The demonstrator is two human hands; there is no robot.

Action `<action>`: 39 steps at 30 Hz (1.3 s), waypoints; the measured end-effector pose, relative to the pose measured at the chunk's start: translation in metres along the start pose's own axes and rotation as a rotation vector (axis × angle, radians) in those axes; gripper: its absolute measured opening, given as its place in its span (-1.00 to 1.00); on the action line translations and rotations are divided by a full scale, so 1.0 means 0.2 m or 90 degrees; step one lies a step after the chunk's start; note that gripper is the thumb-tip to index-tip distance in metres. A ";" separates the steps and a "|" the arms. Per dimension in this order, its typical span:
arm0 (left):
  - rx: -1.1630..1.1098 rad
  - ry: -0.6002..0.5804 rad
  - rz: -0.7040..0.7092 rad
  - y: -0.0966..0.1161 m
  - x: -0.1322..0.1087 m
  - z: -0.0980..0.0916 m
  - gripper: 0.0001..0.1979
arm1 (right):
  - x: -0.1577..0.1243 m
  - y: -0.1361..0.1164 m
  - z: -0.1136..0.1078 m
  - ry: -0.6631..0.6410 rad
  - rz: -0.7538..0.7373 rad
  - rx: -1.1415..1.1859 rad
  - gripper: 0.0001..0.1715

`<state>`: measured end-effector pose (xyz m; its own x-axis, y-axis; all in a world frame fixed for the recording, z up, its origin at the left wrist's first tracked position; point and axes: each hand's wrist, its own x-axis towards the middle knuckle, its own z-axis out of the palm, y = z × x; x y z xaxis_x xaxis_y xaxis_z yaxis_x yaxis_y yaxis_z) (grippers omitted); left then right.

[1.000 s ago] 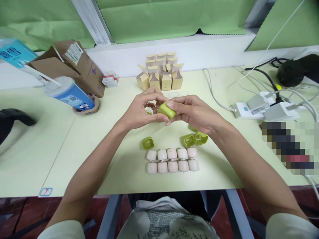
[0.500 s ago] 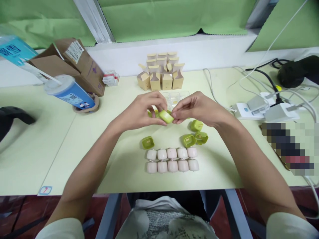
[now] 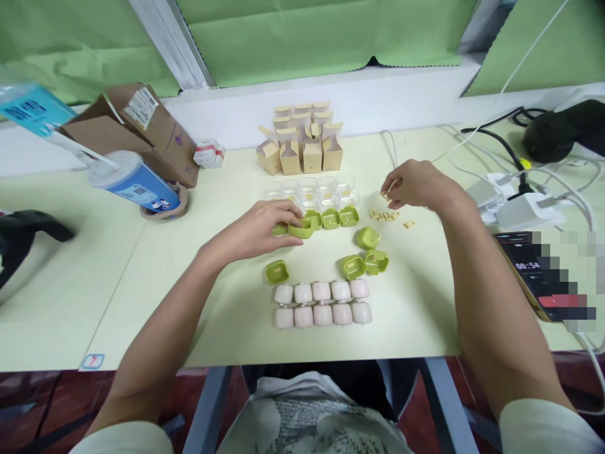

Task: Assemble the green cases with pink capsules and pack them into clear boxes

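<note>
My left hand [image 3: 271, 228] grips a small green plastic shell [image 3: 301, 229] between thumb and fingers, hollow side up. Over on the right, my right hand [image 3: 406, 184] pinches a small pale-yellow piece [image 3: 385, 195] above a little pile of similar pieces [image 3: 384, 215]. Several hollow green shells [image 3: 331, 219] stand in a row behind my left hand. Nearer me lie a single green shell [image 3: 276, 272], a closed-looking green one [image 3: 367, 238] and an opened hinged pair [image 3: 353, 267]. Two rows of pinkish-white rounded cases [image 3: 322, 315] sit at the front.
A clear plastic tray [image 3: 309, 185] lies in front of several open kraft boxes [image 3: 312, 156]. To the left stand a blue cup [image 3: 142, 184] and a cardboard carton [image 3: 155, 135]. Chargers [image 3: 534, 217], cables and a phone [image 3: 520, 265] occupy the right side.
My right hand has left the green shell and moved right to the yellow pieces. My left hand still has the shell, now lower and slightly left, turned hollow side up.
</note>
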<state>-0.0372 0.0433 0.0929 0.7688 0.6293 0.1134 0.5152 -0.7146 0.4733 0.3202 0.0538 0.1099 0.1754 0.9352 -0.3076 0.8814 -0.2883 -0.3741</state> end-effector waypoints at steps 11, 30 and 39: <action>0.034 0.126 -0.135 -0.24 -0.39 0.20 -0.54 | 0.14 0.12 0.01 -0.100 -0.030 -0.085 -0.74; -0.063 0.195 -0.094 -0.24 -0.45 0.30 -0.85 | 0.02 -0.06 0.10 -0.217 -0.065 -0.171 -0.88; -0.123 0.365 -0.232 -0.19 -0.38 0.46 -0.88 | -0.10 -0.16 0.12 -0.184 -0.201 -0.168 -0.76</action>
<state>-0.0803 -0.0063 -0.0137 0.2125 0.9178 0.3354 0.5848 -0.3945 0.7088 0.2785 0.0398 0.1066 -0.2138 0.8628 -0.4582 0.9593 0.0969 -0.2652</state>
